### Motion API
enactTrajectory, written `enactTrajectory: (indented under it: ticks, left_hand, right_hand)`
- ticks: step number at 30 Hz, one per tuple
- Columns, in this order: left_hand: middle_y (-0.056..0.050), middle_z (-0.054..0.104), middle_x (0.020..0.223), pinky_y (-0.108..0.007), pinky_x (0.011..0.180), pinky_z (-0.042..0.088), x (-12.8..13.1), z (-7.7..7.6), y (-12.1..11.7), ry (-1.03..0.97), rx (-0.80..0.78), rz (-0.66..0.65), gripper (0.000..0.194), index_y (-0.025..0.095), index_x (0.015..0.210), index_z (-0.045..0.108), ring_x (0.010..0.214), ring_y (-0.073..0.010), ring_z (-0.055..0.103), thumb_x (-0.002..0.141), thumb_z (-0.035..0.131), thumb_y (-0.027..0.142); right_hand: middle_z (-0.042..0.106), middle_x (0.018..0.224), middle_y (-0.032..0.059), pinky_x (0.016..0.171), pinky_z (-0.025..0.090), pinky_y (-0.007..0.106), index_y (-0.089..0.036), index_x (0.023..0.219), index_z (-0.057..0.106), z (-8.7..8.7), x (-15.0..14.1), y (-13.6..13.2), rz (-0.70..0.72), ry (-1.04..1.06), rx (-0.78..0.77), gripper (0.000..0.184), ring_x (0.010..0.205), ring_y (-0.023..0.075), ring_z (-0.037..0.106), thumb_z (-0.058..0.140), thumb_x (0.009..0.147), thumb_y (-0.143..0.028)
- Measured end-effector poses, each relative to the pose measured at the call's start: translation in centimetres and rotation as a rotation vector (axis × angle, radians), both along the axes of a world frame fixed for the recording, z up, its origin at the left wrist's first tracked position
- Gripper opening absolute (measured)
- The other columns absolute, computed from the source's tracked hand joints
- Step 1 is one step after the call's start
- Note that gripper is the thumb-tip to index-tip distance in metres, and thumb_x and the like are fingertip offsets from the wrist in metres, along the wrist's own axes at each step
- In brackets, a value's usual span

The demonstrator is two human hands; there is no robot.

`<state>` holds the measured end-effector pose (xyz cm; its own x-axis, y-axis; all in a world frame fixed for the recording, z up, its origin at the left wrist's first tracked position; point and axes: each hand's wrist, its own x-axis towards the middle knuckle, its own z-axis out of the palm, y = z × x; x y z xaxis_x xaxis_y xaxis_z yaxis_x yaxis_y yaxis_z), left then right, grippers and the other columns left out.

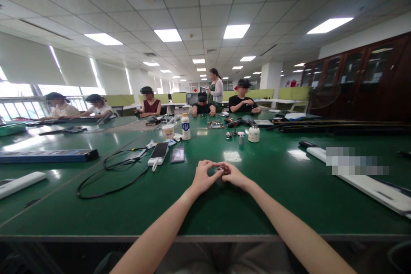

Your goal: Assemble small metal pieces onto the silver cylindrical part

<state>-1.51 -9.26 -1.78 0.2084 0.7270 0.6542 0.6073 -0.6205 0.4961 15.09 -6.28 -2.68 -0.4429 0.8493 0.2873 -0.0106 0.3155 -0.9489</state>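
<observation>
Just above the green table (205, 218), my left hand (202, 176) and my right hand (236, 176) meet at the fingertips. Pinched between them is a small, shiny, greyish object (219, 170); my fingers cover much of it, and its kind cannot be made out. Both hands have their fingers curled and closed around it. Left of my hands lie a flat square item (177, 154) and a white device with a dark screen (159, 150). Beyond them stand a small grey cylinder (241, 139) and a white jar (253, 134).
A black cable (105, 196) loops across the left side. Farther back are a white bottle (186, 128), a cup (168, 131) and a circuit board (215, 124). A blue power strip (48, 156) lies left, a long white device (362, 184) right. Several people sit around the table.
</observation>
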Motion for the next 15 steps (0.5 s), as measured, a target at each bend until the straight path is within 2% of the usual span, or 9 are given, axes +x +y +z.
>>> enactTrajectory:
  ticks: [3,5,8,11,13,15]
  left_hand:
    - [-0.005,0.062,0.097,-0.035,0.086,0.038,0.0,-0.1,-0.1,0.048,-0.002,0.019,0.035,0.025,0.1,0.067,0.095,-0.0218,0.05,0.072,0.065,0.045]
    - [-0.005,0.063,0.096,-0.036,0.086,0.038,0.0,-0.2,-0.2,0.074,-0.012,0.028,0.036,0.025,0.098,0.067,0.096,-0.0226,0.05,0.07,0.066,0.048]
    - [-0.005,0.065,0.093,-0.035,0.084,0.038,0.0,-0.3,-0.2,0.099,-0.029,0.028,0.037,0.024,0.095,0.068,0.094,-0.0229,0.05,0.069,0.066,0.051]
    - [-0.004,0.066,0.088,-0.034,0.081,0.04,-0.1,-0.3,-0.1,0.114,-0.049,0.023,0.041,0.025,0.098,0.068,0.092,-0.0227,0.05,0.069,0.064,0.054]
    - [-0.004,0.066,0.086,-0.033,0.079,0.04,-0.1,-0.3,-0.1,0.121,-0.061,0.017,0.042,0.025,0.099,0.068,0.091,-0.0227,0.05,0.07,0.063,0.055]
    - [-0.004,0.066,0.086,-0.033,0.079,0.04,-0.1,-0.2,-0.1,0.121,-0.065,0.014,0.041,0.025,0.095,0.069,0.091,-0.0227,0.051,0.07,0.062,0.056]
  right_hand:
    - [0.068,0.089,0.0038,0.068,0.05,0.03,-0.02,0.097,0.057,0.8,0.2,0.1,-0.166,0.143,0.01,0.046,0.088,0.0209,0.062,0.049,0.053,-0.008]
    - [0.07,0.088,0.0048,0.071,0.05,0.033,-0.019,0.094,0.058,1.4,0.4,-0.1,-0.204,0.198,0.059,0.042,0.09,0.0217,0.063,0.046,0.055,-0.011]
    - [0.071,0.089,0.0055,0.08,0.048,0.036,-0.019,0.095,0.06,2.0,0.4,-0.6,-0.154,0.203,0.12,0.039,0.093,0.022,0.063,0.045,0.059,-0.014]
    - [0.072,0.086,0.0045,0.082,0.047,0.037,-0.018,0.096,0.062,2.0,0.2,-1.0,-0.08,0.167,0.13,0.036,0.087,0.0206,0.065,0.047,0.063,-0.016]
    - [0.072,0.082,0.0042,0.08,0.048,0.036,-0.018,0.093,0.063,1.8,0.1,-1.0,-0.091,0.145,0.146,0.03,0.081,0.02,0.066,0.05,0.066,-0.019]
    - [0.072,0.075,0.0036,0.078,0.048,0.035,-0.017,0.089,0.064,1.7,0.2,-0.8,-0.16,0.136,0.179,0.024,0.075,0.0194,0.066,0.051,0.068,-0.021]
